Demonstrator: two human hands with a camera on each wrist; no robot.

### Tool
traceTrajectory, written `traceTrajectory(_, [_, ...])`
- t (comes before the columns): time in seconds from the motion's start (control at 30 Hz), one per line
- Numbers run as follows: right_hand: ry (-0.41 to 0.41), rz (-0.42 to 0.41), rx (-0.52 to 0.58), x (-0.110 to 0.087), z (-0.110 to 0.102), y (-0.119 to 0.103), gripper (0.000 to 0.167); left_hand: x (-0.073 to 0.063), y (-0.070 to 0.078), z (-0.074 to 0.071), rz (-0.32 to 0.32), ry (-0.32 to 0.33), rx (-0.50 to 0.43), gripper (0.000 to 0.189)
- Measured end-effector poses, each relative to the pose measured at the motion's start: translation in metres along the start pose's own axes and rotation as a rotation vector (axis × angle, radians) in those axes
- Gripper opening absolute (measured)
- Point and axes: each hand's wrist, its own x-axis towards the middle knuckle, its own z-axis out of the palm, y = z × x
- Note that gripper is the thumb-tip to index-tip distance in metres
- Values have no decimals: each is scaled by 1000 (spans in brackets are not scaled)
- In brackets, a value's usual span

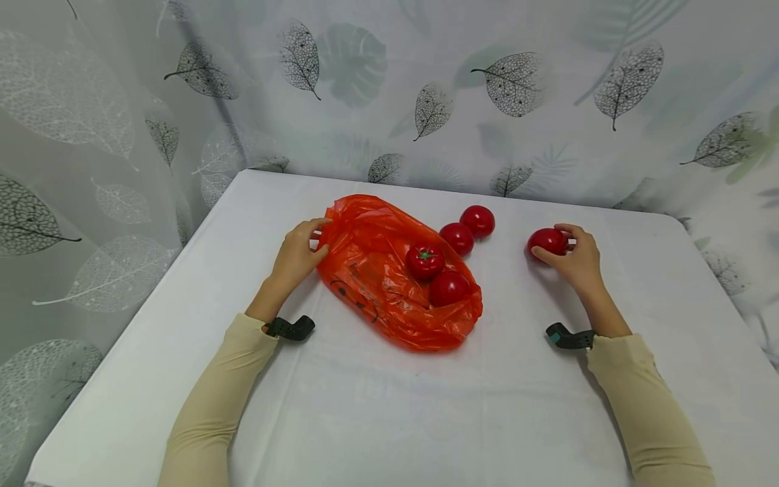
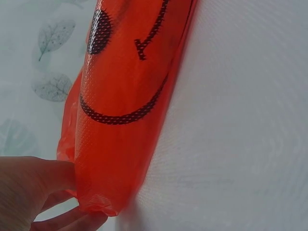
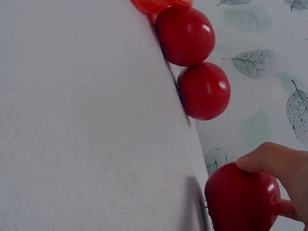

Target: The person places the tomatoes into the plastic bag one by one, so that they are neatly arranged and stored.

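Observation:
An orange-red plastic bag (image 1: 365, 270) with a black smiley print lies on the table, its mouth toward the right. Two red tomatoes rest in that mouth, one a tomato (image 1: 425, 262) with a green star-shaped stem, the other a plain tomato (image 1: 449, 289). My left hand (image 1: 298, 253) holds the bag's left end between thumb and fingers. Over on the right, my right hand (image 1: 577, 260) grips a tomato (image 3: 240, 199), thumb on one side and fingers on the other. Two more tomatoes, a nearer tomato (image 1: 456, 239) and a farther tomato (image 1: 477, 221), sit together just beyond the bag.
A white cloth covers the table (image 1: 395, 419). Behind it hangs a leaf-patterned curtain (image 1: 389, 88), which also runs along the left side. Each wrist wears a dark camera mount, one being the left mount (image 1: 292, 329).

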Motion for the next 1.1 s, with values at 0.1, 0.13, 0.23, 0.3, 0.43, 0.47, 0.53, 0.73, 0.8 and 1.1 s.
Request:
traceTrajectory(0.1, [10,4,6,-1,0,-4,68,0,-1,0,3,3,1,46])
traceTrajectory(0.13, [10,6,7,-2,0,-6,69,0,-1,0,4,4,3,46])
traceTrajectory(0.23, [9,9,14,-4,1,-12,70,0,-3,0,2,8,10,47])
traceTrajectory(0.3, [8,6,15,-5,1,-15,70,0,-4,0,2,7,13,47])
traceTrajectory(0.43, [8,-4,18,-7,1,-19,70,0,-4,0,2,4,10,47])
traceTrajectory(0.47, [8,-9,19,-8,1,-20,70,0,-4,0,3,4,7,47])
traceTrajectory(0.53, [7,-20,19,-9,1,-22,69,0,-3,0,4,5,6,47])
traceTrajectory(0.73, [-5,-77,0,-16,0,-32,69,0,-3,0,3,2,12,47])
traceTrajectory(0.8, [-7,-103,3,-19,0,-37,68,0,-2,0,4,3,12,47])
traceTrajectory(1.1, [-40,-205,4,-30,5,-51,67,1,-2,1,4,-7,8,47])
